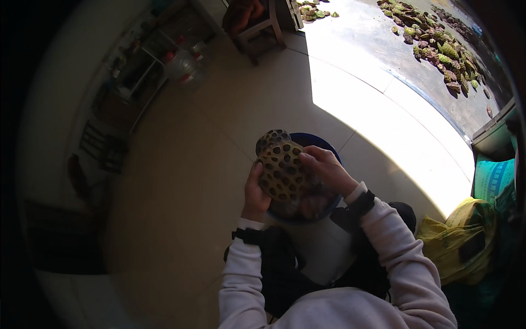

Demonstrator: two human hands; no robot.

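Observation:
A dried lotus seed pod (283,174), brown and full of round holes, is held between my two hands over a blue basin (332,147). My left hand (256,193) grips its left edge. The thumb of my right hand (326,169) presses on its upper right side, with the fingers hidden underneath. A second, darker pod (272,139) sits just behind it; whether a hand also holds that one I cannot tell. Dim, brownish pieces lie in the basin below, too shadowed to make out clearly.
Yellow sacks (464,236) and a teal sack (491,178) lie to the right. Outside the sunlit doorway, many lotus pods (444,52) are spread on the ground. A wooden chair (256,30) stands at the far side, with clear plastic bottles (183,68) left of it.

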